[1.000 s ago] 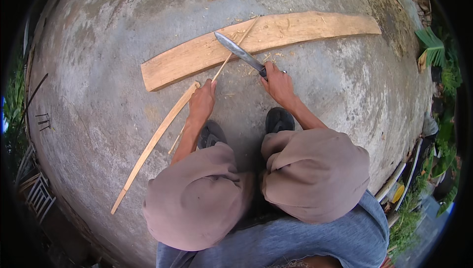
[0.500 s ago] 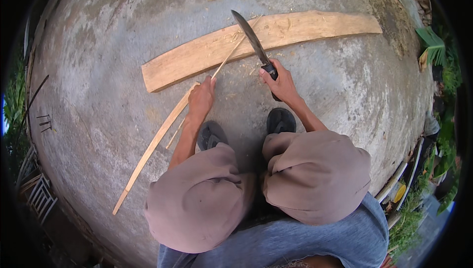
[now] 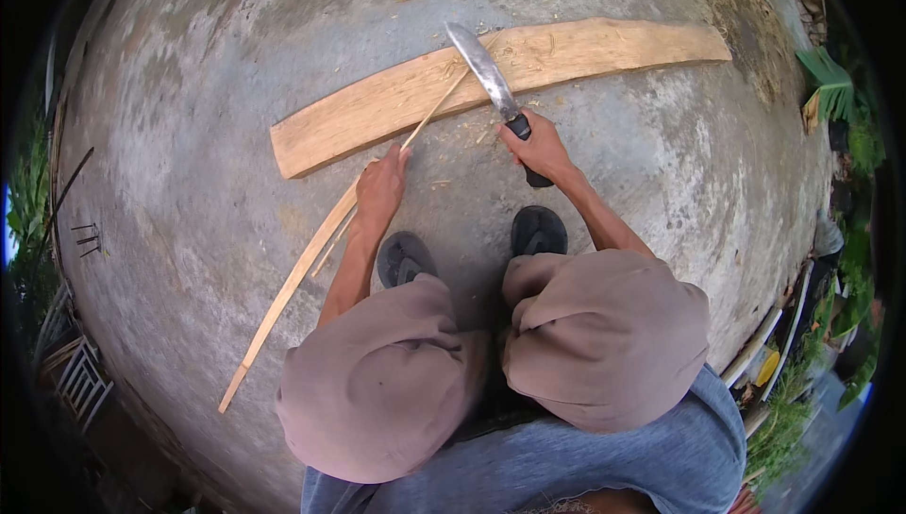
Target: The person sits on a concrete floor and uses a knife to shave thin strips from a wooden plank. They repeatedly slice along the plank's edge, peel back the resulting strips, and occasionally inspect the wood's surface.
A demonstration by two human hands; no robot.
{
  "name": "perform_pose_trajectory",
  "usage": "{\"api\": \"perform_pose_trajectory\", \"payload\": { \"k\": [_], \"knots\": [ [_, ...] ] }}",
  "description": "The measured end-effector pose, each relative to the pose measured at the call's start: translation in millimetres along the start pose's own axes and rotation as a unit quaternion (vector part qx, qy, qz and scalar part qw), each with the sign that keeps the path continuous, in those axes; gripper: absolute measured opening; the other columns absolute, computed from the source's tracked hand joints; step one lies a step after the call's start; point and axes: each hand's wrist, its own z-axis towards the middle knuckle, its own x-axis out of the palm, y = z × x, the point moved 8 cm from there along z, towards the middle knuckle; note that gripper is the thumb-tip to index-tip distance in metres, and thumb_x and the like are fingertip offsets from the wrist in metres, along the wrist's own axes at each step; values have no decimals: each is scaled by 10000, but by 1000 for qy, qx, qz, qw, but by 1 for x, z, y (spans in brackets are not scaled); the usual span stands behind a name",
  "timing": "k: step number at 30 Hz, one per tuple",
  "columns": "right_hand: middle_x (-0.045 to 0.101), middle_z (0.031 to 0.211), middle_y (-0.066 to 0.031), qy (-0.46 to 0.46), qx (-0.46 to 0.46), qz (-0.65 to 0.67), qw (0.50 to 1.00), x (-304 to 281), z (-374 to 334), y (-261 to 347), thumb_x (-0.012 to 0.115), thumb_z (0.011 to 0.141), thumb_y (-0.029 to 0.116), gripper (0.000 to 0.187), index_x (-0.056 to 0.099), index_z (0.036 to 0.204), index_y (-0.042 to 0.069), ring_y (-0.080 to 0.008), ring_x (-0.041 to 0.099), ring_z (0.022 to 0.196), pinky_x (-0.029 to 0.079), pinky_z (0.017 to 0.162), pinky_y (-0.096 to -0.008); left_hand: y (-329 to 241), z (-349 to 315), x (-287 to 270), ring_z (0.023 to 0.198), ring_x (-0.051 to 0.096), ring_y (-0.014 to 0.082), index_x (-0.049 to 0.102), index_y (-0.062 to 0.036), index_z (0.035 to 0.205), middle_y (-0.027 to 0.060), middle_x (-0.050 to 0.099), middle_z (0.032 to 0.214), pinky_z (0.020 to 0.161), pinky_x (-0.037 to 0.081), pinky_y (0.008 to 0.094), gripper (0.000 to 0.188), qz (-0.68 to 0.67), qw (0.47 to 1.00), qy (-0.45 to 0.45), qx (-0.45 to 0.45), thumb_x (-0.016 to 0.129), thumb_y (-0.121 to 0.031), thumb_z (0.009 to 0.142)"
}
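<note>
My left hand point(image 3: 382, 184) is closed round a thin wooden stick point(image 3: 436, 110). The far end of the stick rests over a thick plank point(image 3: 623, 46), and its near end shows beside my left forearm. A wider, flat wooden strip point(image 3: 288, 287) slants down to the left; its top end meets my left hand, and whether the fingers grip it too is hidden. My right hand point(image 3: 545, 148) is wrapped round the black handle of a large knife point(image 3: 486, 70). The broad blade points up and left over the plank, close to the stick, with its grey face showing.
Wood shavings point(image 3: 543, 47) lie on the plank and on the concrete floor point(image 3: 189, 184) around it. My sandalled feet point(image 3: 540, 231) are just below the plank. Plants point(image 3: 835, 89) and scrap pieces line the right edge; a white slatted frame point(image 3: 83, 384) stands at lower left.
The knife has turned in my right hand, so its blade shows a bright flat face instead of a dark one. My left hand has shifted slightly, and the stick with it.
</note>
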Motion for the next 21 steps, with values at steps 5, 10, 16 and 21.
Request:
{"api": "perform_pose_trajectory", "payload": {
  "k": [5, 10, 16, 21],
  "knots": [
    [601, 648, -46, -7, 1, 46, 999, 2, 1, -9, 724, 974, 326, 349, 612, 918, 1, -133, 609, 537, 490, 532, -328, -2, 0, -2, 874, 668, 530, 637, -54, 1164, 329, 685, 866, 753, 514, 609, 359, -20, 1000, 4, 9, 482, -372, 1104],
    [608, 648, -38, 41, -4, 3, 999, 17, 3, -11, 737, 951, 320, 335, 613, 910, 11, -129, 601, 530, 485, 528, -325, 6, 1, 0, 905, 664, 530, 644, -53, 1177, 323, 692, 932, 784, 509, 606, 367, -29, 999, 35, -9, 471, -369, 1109],
    [624, 669, -38, 62, 14, 2, 998, 21, 1, -16, 734, 957, 322, 324, 622, 937, 18, -119, 600, 535, 481, 521, -307, 17, 7, 2, 774, 659, 471, 650, -39, 1130, 265, 685, 861, 715, 523, 523, 420, -109, 992, 61, 28, 466, -415, 1110],
    [624, 690, -35, -8, 49, 163, 985, 2, -10, -10, 726, 981, 312, 307, 619, 935, 29, -117, 588, 536, 478, 511, -303, 4, -8, 10, 555, 449, 140, 655, -46, 1062, 2, 460, 690, 557, 420, 306, 499, -378, 861, 291, -180, 472, -508, 1108]
  ]
}}
